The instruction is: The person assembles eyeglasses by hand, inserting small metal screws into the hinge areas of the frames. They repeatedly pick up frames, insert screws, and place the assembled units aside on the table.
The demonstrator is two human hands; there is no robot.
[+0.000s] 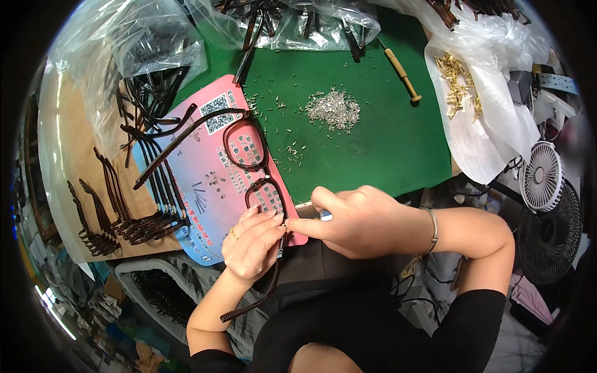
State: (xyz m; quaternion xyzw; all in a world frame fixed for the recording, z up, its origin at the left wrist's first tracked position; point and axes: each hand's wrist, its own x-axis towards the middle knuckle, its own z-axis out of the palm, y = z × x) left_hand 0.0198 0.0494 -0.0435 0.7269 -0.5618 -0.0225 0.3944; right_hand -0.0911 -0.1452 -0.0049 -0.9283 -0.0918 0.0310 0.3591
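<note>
My left hand (254,245) grips a dark brown eyeglass frame (268,152) by the hinge corner nearest me. One temple of the frame stretches to the far left; the other hangs down past my left wrist. A ring is on a finger of that hand. My right hand (354,221) is closed around a small blue-ended tool (326,216), mostly hidden by the fingers. Its index fingertip reaches the same hinge, touching or nearly touching it. Whether a screw sits in the hinge is too small to tell.
A pink and blue printed mat (205,180) lies under the frame. Loose temples (134,224) stand in rows at left. On the green mat (385,149) lie a heap of tiny screws (334,110) and a brass screwdriver (403,74). Brass-coloured parts (457,84) rest on white wrapping; fans stand right.
</note>
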